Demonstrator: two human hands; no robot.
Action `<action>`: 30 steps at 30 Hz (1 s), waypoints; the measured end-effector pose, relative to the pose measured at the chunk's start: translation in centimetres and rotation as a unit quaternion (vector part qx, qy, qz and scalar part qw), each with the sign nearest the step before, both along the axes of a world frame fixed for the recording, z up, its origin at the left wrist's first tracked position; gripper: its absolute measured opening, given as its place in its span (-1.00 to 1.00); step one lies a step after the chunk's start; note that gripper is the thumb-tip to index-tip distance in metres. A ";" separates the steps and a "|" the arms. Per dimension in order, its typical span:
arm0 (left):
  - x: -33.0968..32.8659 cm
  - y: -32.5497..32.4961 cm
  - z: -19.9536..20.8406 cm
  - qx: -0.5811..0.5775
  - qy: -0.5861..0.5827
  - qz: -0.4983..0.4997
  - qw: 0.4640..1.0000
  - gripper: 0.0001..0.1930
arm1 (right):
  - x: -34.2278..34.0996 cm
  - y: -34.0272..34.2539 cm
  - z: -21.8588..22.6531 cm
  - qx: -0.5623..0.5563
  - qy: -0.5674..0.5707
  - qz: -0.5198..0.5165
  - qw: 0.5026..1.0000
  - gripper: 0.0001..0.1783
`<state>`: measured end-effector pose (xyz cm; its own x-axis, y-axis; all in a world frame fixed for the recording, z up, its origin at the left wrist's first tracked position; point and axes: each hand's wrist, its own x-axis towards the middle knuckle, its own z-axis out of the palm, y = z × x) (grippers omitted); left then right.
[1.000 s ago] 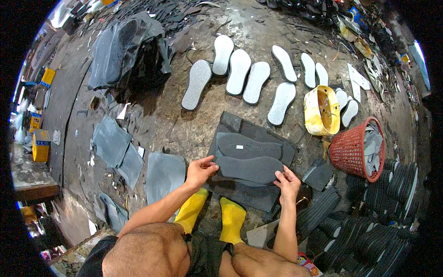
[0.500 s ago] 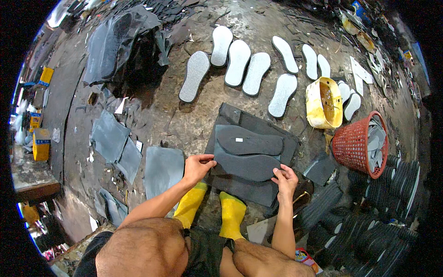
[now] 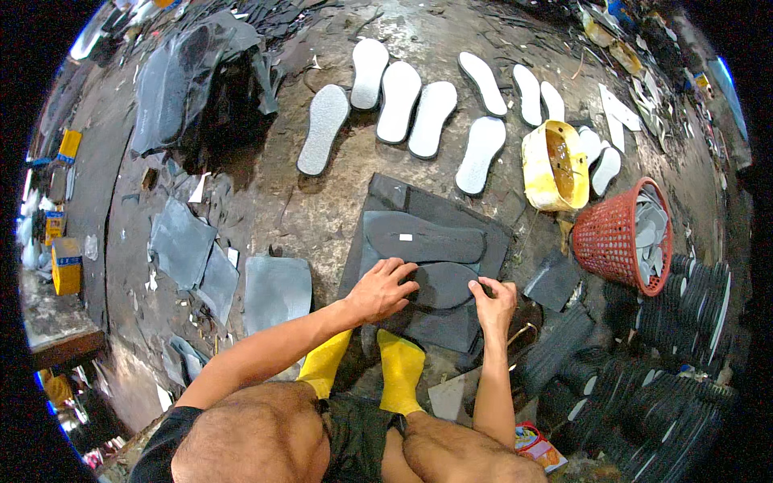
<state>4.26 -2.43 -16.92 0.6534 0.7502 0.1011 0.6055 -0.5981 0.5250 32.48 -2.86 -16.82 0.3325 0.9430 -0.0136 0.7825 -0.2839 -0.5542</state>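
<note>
Two dark shoe soles lie side by side on a grey sheet over a black rubber mat (image 3: 382, 190) in front of me. The far sole (image 3: 435, 239) bears a small white label. On the near sole (image 3: 443, 286) my left hand (image 3: 385, 288) rests over its left end, fingers spread and curved, hiding that part. My right hand (image 3: 495, 302) pinches the rounded right end of the same sole between thumb and forefinger.
Several pale-topped soles (image 3: 400, 101) lie beyond the mat. A yellow container (image 3: 555, 191) with brown contents and a red basket (image 3: 608, 245) of scraps stand at right. Stacked black soles (image 3: 676, 410) fill the lower right. Grey sheets (image 3: 278, 294) lie left; a plastic-covered bundle (image 3: 181, 80) stands far left.
My left hand has moved from the near sole's left tip rightward onto its top, fingers now spread. My right hand stays at the right end, pinching. The whole view has shifted slightly.
</note>
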 end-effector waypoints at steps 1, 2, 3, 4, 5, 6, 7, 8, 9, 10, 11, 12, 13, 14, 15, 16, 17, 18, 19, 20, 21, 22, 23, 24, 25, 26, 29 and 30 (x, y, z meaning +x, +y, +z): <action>0.1 0.1 0.0 -0.025 0.024 -0.001 0.999 -0.55 | 0.0 0.0 0.1 -0.016 0.015 -0.005 1.000 -0.63; 0.2 0.2 0.2 -0.013 0.019 0.004 1.000 -0.54 | 0.0 0.1 0.2 -0.043 0.024 -0.022 0.999 -0.62; 0.2 0.2 0.6 -0.009 0.008 0.011 1.000 -0.53 | 0.1 0.1 0.3 -0.057 0.027 -0.039 0.997 -0.61; 0.4 0.4 1.1 -0.019 0.016 0.011 1.000 -0.51 | 0.3 0.0 0.4 -0.057 0.027 -0.044 0.997 -0.57; 0.4 0.8 1.7 -0.023 0.024 0.013 0.999 -0.50 | 0.5 -0.1 0.5 -0.028 0.130 -0.093 0.987 -0.57; 0.5 1.2 2.5 -0.054 0.009 0.027 0.998 -0.49 | 0.7 -0.5 0.8 0.019 0.227 -0.128 0.965 -0.57; 0.4 1.6 3.4 -0.084 -0.007 0.042 0.996 -0.48 | 0.8 -0.7 1.0 0.034 0.332 -0.167 0.928 -0.56; 0.2 2.0 4.4 -0.112 -0.026 0.056 0.992 -0.47 | 1.2 -1.4 1.5 0.046 0.408 -0.223 0.884 -0.61; -0.2 2.6 5.4 -0.181 -0.063 0.053 0.980 -0.47 | 1.1 -1.9 2.0 0.081 0.417 -0.271 0.864 -0.66; -0.8 3.4 6.3 -0.248 -0.101 0.050 0.962 -0.47 | 1.0 -2.6 2.6 0.067 0.438 -0.286 0.850 -0.62; -1.4 4.2 7.0 -0.304 -0.137 0.043 0.942 -0.47 | 0.7 -3.0 3.3 0.059 0.438 -0.330 0.834 -0.57; -1.8 5.1 7.7 -0.462 -0.257 0.061 0.847 -0.45 | -0.1 -3.4 4.1 0.036 0.513 -0.289 0.808 -0.48; -2.5 6.0 8.3 -0.505 -0.281 0.057 0.814 -0.50 | -1.1 -3.7 5.0 0.011 0.567 -0.269 0.779 -0.39; -2.7 6.4 8.9 -0.624 -0.357 0.086 0.690 -0.56 | -2.2 -3.9 6.1 -0.042 0.622 -0.193 0.758 -0.21; -3.1 6.9 9.6 -0.706 -0.430 0.107 0.552 -0.62 | -3.5 -4.1 7.4 -0.036 0.706 -0.128 0.696 -0.11; -3.0 6.9 10.1 -0.740 -0.498 0.080 0.445 -0.55 | -4.7 -3.8 8.8 -0.015 0.750 -0.059 0.659 -0.05; -3.4 7.2 10.9 -0.747 -0.467 0.164 0.444 -0.41 | -5.6 -3.3 10.3 -0.031 0.746 -0.035 0.665 0.00; -3.2 7.0 11.6 -0.716 -0.509 0.199 0.435 -0.36 | -6.5 -2.8 11.7 0.017 0.730 -0.036 0.683 0.06; -2.9 6.9 12.3 -0.699 -0.530 0.255 0.406 -0.30 | -6.9 -1.9 13.0 0.041 0.681 -0.036 0.730 0.10; -3.3 6.7 13.2 -0.698 -0.549 0.200 0.414 -0.31 | -6.7 -1.1 14.5 0.060 0.669 -0.040 0.740 0.05; -3.7 6.6 14.2 -0.703 -0.562 0.153 0.409 -0.31 | -6.7 -0.2 15.7 0.091 0.662 -0.028 0.744 0.00; -3.9 6.3 15.2 -0.704 -0.557 0.140 0.419 -0.31 | -6.8 0.4 16.6 0.095 0.609 -0.042 0.787 -0.02; -3.6 6.2 15.9 -0.602 -0.518 0.091 0.600 -0.35 | -6.7 1.0 17.5 0.131 0.569 -0.012 0.812 -0.04; -3.5 5.9 16.7 -0.562 -0.468 0.106 0.674 -0.36 | -6.8 1.4 18.2 0.119 0.549 -0.031 0.827 -0.06; -3.3 5.7 17.4 -0.504 -0.428 0.102 0.743 -0.35 | -6.8 1.6 18.8 0.124 0.536 -0.028 0.834 -0.06; -3.2 5.7 17.9 -0.521 -0.427 0.129 0.728 -0.38 | -6.8 1.7 19.3 0.140 0.527 -0.020 0.838 -0.07; -2.9 5.2 19.2 -0.534 -0.404 0.175 0.722 -0.47 | -6.9 1.5 20.6 0.171 0.484 -0.014 0.858 -0.13; -2.8 4.9 19.4 -0.516 -0.381 0.188 0.744 -0.48 | -6.9 1.3 21.0 0.181 0.466 -0.010 0.866 -0.14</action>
<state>1.48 2.50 2.48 0.4253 0.8009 -0.4215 -0.0797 0.4971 0.8640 25.54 -1.57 4.19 0.3518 0.9360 0.0103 -0.0549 0.0316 -0.9980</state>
